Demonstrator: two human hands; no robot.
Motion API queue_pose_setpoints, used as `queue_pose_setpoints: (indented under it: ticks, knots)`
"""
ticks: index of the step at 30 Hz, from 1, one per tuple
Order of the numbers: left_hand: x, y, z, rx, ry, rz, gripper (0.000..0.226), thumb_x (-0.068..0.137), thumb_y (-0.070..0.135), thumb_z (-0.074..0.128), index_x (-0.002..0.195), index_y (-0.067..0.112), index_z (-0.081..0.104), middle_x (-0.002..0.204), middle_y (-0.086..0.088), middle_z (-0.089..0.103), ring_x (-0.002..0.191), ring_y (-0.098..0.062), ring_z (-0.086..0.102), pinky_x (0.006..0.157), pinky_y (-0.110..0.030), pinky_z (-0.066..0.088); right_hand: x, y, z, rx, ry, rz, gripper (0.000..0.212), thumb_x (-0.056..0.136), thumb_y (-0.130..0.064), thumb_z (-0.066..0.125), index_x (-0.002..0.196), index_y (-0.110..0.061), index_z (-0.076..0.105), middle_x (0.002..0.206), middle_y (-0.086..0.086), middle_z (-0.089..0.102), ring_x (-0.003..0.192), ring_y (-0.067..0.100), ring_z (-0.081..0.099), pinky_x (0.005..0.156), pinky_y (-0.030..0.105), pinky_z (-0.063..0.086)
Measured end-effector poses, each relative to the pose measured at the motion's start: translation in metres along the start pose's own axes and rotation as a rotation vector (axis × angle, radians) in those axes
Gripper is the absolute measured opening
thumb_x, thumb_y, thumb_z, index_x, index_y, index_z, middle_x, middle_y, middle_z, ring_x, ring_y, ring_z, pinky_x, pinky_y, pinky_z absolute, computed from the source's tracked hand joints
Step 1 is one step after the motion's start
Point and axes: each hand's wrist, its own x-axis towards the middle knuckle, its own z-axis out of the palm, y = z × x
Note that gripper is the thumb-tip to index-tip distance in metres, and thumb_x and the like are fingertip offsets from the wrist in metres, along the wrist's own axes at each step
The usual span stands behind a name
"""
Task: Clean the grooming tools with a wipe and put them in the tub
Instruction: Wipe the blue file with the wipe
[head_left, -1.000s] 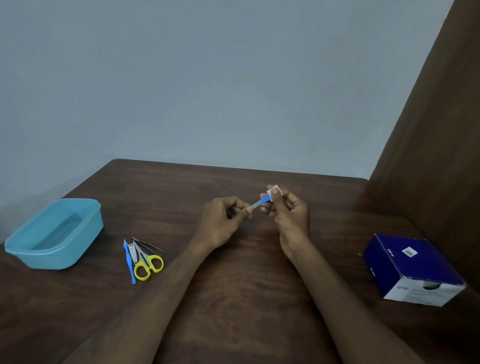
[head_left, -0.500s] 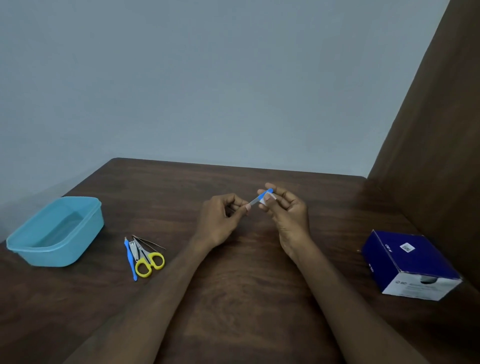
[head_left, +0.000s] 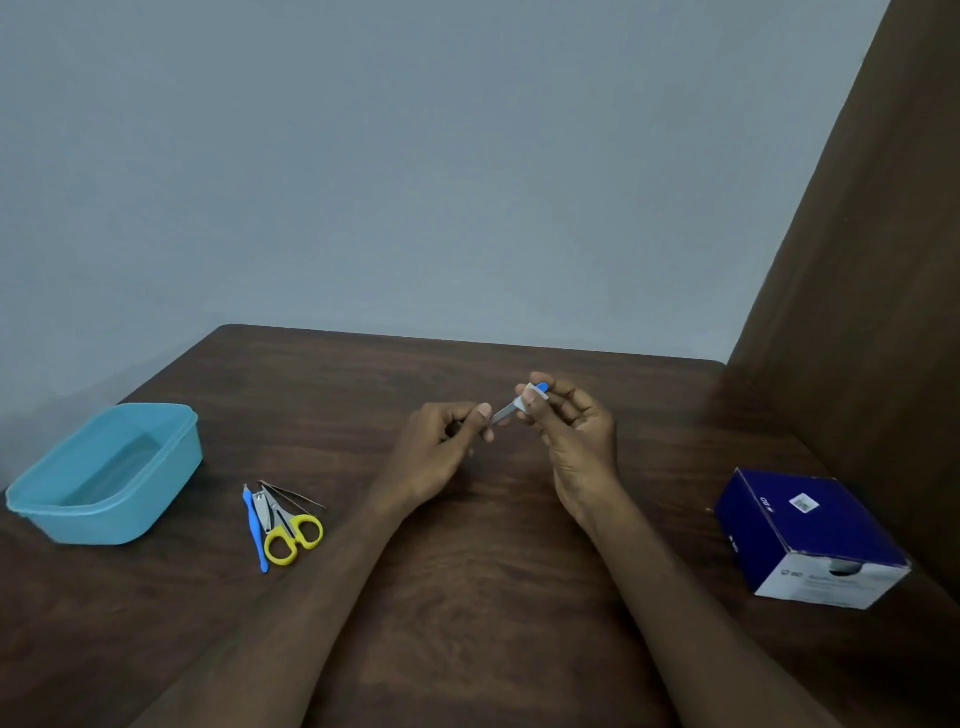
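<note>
Two hands meet above the middle of the dark wooden table (head_left: 467, 597), with one small grooming tool (head_left: 506, 413) spanning the gap between them. The left hand (head_left: 441, 452) pinches the tool's metal end between thumb and curled fingers, while the right hand (head_left: 576, 441) pinches its blue-tipped end through a small white wipe (head_left: 525, 399) wrapped around it. Well off to the left of the left hand lie the other tools in a tight cluster: yellow-handled scissors (head_left: 291, 530), a nail clipper (head_left: 261, 512), a slim blue-handled tool (head_left: 254, 530) and thin tweezers (head_left: 296, 496). Farther left again sits the light blue tub (head_left: 156, 499), open-topped. Far to the right of the right hand rests a dark blue box (head_left: 810, 530) with a white end.
</note>
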Motion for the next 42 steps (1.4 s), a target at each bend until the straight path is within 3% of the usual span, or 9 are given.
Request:
queue_pose_setpoints:
  ticks: [4,11,15,19,26,29,35,39,42]
  knots:
    - [0.005,-0.009,-0.001,-0.095,-0.111,-0.003,0.031,0.109,0.041,0.059,0.09,0.029,0.081,0.101,0.006,0.081,0.08,-0.025,0.068,0.077,-0.043,0.054,0.0,-0.001,0.001,0.019,-0.041,0.01,0.021,0.09,0.007,0.076,0.107,-0.006,0.075,0.102,0.001,0.082,0.107,0.018,0.077,0.097,0.04,0.059]
    - [0.008,-0.01,0.0,-0.279,-0.113,-0.057,0.013,0.099,0.024,0.075,0.108,0.023,0.085,0.103,0.002,0.083,0.097,-0.015,0.072,0.09,-0.03,0.055,0.0,-0.002,-0.001,0.016,-0.115,-0.002,0.034,0.098,0.006,0.067,0.129,-0.007,0.07,0.113,0.006,0.082,0.11,0.021,0.077,0.094,0.029,0.06]
    - [0.005,-0.011,0.0,-0.203,-0.113,-0.04,0.014,0.098,0.025,0.077,0.11,0.024,0.084,0.098,0.004,0.083,0.097,-0.021,0.076,0.09,-0.035,0.058,-0.002,0.0,0.001,-0.039,-0.066,0.013,0.029,0.096,0.0,0.073,0.125,-0.008,0.072,0.111,0.011,0.082,0.11,0.023,0.077,0.09,0.03,0.061]
    - [0.006,-0.008,0.0,-0.171,-0.125,-0.045,0.014,0.098,0.024,0.077,0.11,0.024,0.084,0.096,0.008,0.082,0.092,-0.011,0.076,0.084,-0.022,0.056,0.0,0.0,0.002,-0.042,0.027,0.031,0.014,0.102,-0.013,0.069,0.113,-0.006,0.075,0.102,0.012,0.082,0.103,0.028,0.079,0.079,0.028,0.064]
    - [0.002,-0.009,0.0,-0.113,-0.058,-0.034,0.011,0.098,0.025,0.077,0.106,0.025,0.085,0.089,0.005,0.081,0.084,-0.023,0.075,0.078,-0.039,0.058,-0.001,-0.001,0.0,-0.135,-0.069,0.031,0.034,0.091,0.001,0.079,0.124,-0.009,0.072,0.109,0.008,0.082,0.109,0.022,0.078,0.096,0.035,0.062]
    - [0.0,-0.01,0.0,-0.092,-0.04,-0.014,0.009,0.098,0.024,0.078,0.103,0.025,0.085,0.087,0.004,0.081,0.085,-0.031,0.074,0.079,-0.043,0.059,-0.001,0.002,0.006,-0.092,-0.007,0.055,0.022,0.094,-0.009,0.079,0.115,-0.007,0.072,0.104,0.01,0.083,0.102,0.027,0.08,0.09,0.038,0.063]
    - [0.005,-0.012,0.004,-0.054,-0.033,-0.012,0.007,0.098,0.024,0.078,0.1,0.025,0.085,0.082,0.009,0.079,0.072,-0.006,0.067,0.07,-0.031,0.054,0.006,0.003,0.002,-0.01,-0.044,0.077,0.018,0.105,-0.004,0.063,0.122,-0.004,0.068,0.113,0.015,0.08,0.099,0.027,0.08,0.08,0.03,0.064]
    - [0.008,-0.016,0.005,-0.022,-0.002,-0.007,0.006,0.097,0.025,0.079,0.096,0.025,0.085,0.08,0.004,0.079,0.068,-0.01,0.065,0.065,-0.033,0.051,0.004,0.005,0.0,-0.067,-0.099,0.075,0.038,0.096,0.015,0.064,0.129,-0.005,0.065,0.116,0.009,0.081,0.107,0.024,0.078,0.085,0.031,0.063]
    - [0.007,-0.013,0.004,0.002,-0.009,0.006,0.007,0.097,0.026,0.079,0.099,0.029,0.085,0.082,0.01,0.079,0.069,-0.01,0.068,0.066,-0.031,0.054,0.004,0.007,0.002,-0.073,-0.053,0.068,0.022,0.097,0.002,0.071,0.117,-0.005,0.068,0.109,0.009,0.082,0.108,0.024,0.078,0.087,0.032,0.064]
